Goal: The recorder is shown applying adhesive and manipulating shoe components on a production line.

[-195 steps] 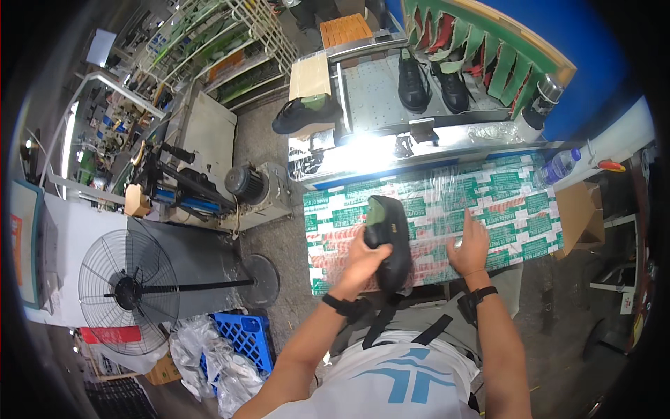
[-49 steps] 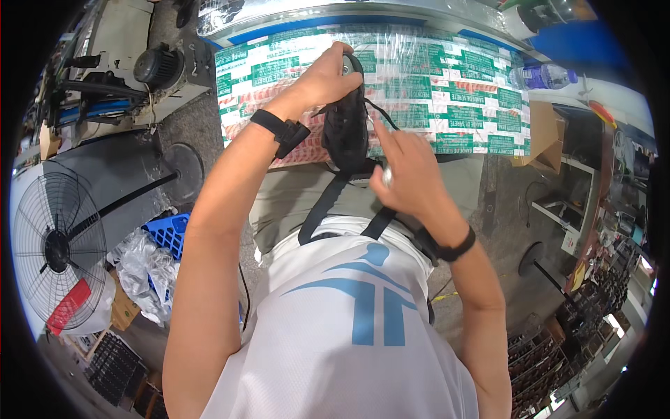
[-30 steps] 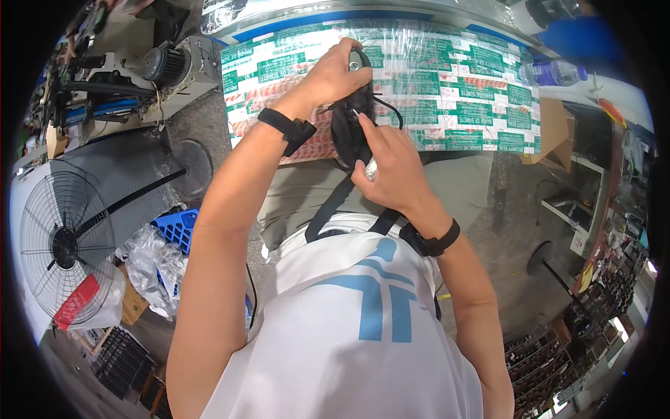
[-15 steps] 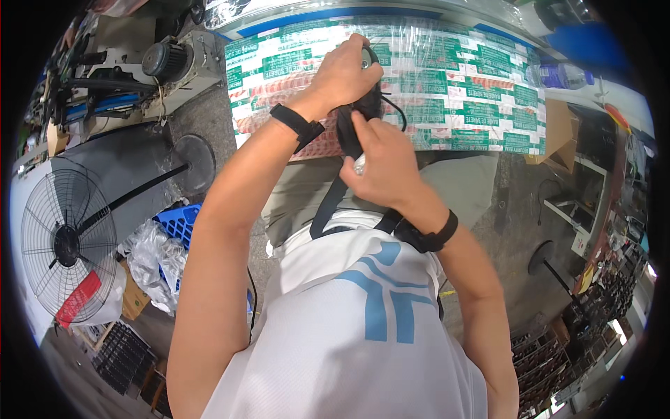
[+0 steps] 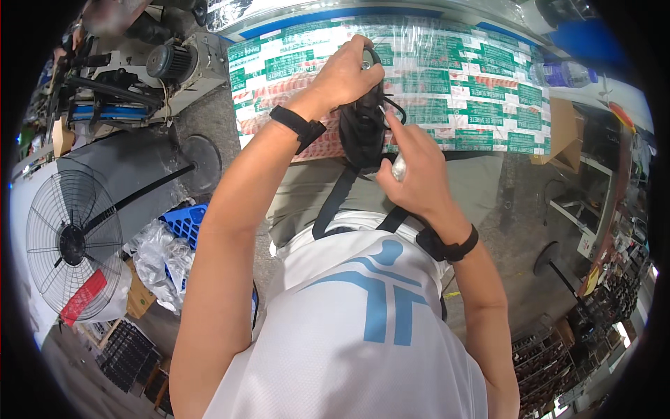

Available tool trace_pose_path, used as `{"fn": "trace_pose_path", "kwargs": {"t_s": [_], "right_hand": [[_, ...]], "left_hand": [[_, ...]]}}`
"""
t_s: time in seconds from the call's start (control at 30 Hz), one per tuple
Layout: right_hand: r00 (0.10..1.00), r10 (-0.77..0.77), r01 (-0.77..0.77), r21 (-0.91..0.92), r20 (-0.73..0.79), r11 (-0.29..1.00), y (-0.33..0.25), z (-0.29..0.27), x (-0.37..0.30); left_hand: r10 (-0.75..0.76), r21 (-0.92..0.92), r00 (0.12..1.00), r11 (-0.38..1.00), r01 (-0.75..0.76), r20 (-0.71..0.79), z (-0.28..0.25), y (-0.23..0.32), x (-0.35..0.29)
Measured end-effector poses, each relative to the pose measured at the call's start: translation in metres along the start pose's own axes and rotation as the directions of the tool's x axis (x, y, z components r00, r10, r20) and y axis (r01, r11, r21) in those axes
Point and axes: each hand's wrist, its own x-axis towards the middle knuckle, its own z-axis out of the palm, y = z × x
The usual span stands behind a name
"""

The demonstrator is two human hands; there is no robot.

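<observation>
A black lace-up shoe [image 5: 361,133] lies on the taped work surface in front of me, its toe pointing toward my body. My left hand [image 5: 347,75] is closed around its heel end, fingers at the opening. A lace loop sticks out on the shoe's right side. Beside that side, my right hand [image 5: 417,167] is closed around a slim tool with a silvery handle end [image 5: 398,167]. Its index finger points along the tool toward the laces. Most of the tool is hidden in the palm, so its kind is unclear.
Green-and-white printed tape and clear film cover the table [image 5: 474,105]. A plastic bottle [image 5: 569,75] stands at its right end, near a cardboard box [image 5: 564,133]. At left are a motor [image 5: 169,61], a floor fan [image 5: 72,243] and a blue crate [image 5: 187,225] with plastic bags.
My right hand has moved right and slightly toward me, away from over the shoe, uncovering its laces and toe. The left hand keeps its hold at the heel.
</observation>
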Motion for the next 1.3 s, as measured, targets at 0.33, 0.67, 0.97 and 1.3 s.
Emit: {"fn": "trace_pose_path", "kwargs": {"t_s": [0.33, 0.67, 0.97, 1.3], "right_hand": [[0.995, 0.019, -0.009, -0.106, 0.093, 0.994, -0.01, -0.002, -0.036], [0.977, 0.078, -0.084, -0.026, -0.198, 0.996, 0.034, 0.002, -0.016], [0.941, 0.218, -0.302, -0.353, -0.257, 0.886, 0.157, -0.008, 0.033], [0.937, -0.015, -0.159, -0.465, -0.349, 0.871, 0.165, 0.002, 0.038]], "left_hand": [[0.013, 0.012, 0.999, 1.0, -0.013, 0.047, -0.002, -0.009, -0.004], [0.001, -0.071, 0.977, 0.997, -0.016, -0.214, 0.028, 0.021, -0.06], [-0.403, -0.542, 0.904, 0.796, 0.269, -0.143, 0.004, -0.017, -0.099], [-0.25, -0.381, 0.934, 0.914, 0.139, -0.257, -0.133, 0.0, -0.053]]}}
